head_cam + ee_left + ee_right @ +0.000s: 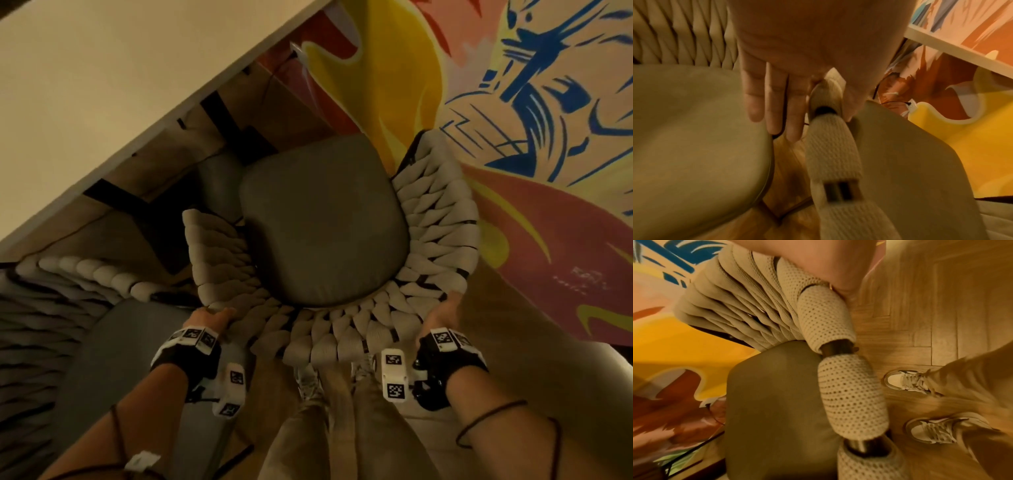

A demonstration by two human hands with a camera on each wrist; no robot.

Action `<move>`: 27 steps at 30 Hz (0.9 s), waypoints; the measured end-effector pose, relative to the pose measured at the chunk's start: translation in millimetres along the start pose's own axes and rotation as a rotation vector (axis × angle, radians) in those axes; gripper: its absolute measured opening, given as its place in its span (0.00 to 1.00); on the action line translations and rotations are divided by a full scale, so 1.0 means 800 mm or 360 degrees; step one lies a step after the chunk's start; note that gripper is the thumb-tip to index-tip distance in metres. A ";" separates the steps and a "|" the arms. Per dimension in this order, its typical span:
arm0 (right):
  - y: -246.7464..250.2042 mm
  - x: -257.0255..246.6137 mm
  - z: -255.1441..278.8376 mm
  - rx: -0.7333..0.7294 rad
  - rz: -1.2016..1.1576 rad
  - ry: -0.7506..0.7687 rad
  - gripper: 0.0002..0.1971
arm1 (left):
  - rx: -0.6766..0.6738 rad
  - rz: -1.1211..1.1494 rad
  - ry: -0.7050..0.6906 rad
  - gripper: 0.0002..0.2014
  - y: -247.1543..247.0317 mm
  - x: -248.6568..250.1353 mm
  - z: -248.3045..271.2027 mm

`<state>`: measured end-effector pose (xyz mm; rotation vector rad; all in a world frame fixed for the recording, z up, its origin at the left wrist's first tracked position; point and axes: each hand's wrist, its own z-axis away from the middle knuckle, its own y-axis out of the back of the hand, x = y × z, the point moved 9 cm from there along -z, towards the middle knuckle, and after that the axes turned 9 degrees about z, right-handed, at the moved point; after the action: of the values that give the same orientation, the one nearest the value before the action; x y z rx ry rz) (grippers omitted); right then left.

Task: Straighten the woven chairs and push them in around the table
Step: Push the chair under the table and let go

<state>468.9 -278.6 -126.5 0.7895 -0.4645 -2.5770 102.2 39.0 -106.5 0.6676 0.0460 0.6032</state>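
A woven chair (342,337) with a grey seat cushion (322,222) stands in front of me, facing the white table (102,85), its seat mostly outside the table edge. My left hand (212,317) holds the left end of the curved woven backrest (830,146). In the left wrist view its fingers (774,105) hang straight down the outer side and the thumb lies on the inner side. My right hand (445,311) grips the right end of the backrest (826,318); its palm (828,264) lies on the rim and its fingertips are hidden.
A second woven chair (85,274) with a grey seat (694,129) stands close on the left, nearly touching. Dark table legs (137,205) and another grey seat (219,181) sit under the table. A colourful rug (513,137) lies to the right. My shoes (910,382) stand on wood floor behind the chair.
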 end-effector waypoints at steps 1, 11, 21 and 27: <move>-0.001 -0.004 0.003 0.0021 -0.0079 0.0009 0.26 | 0.0008 -0.0004 -0.0013 0.37 0.005 0.010 -0.001; 0.010 -0.080 -0.022 0.0085 0.0092 0.0312 0.25 | 0.0183 -0.0168 -0.0074 0.33 0.002 0.050 0.021; 0.000 -0.091 -0.022 0.0108 -0.0176 0.0429 0.25 | 0.0007 -0.0060 0.0031 0.33 -0.058 0.043 0.041; 0.006 -0.150 -0.046 0.0153 -0.0051 0.0546 0.24 | -0.0096 0.0091 -0.0018 0.32 -0.082 0.069 0.046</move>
<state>583.3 -233.6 -99.1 1.2529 -0.4723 -2.3918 189.9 6.6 -108.1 0.6155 -0.0015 0.6532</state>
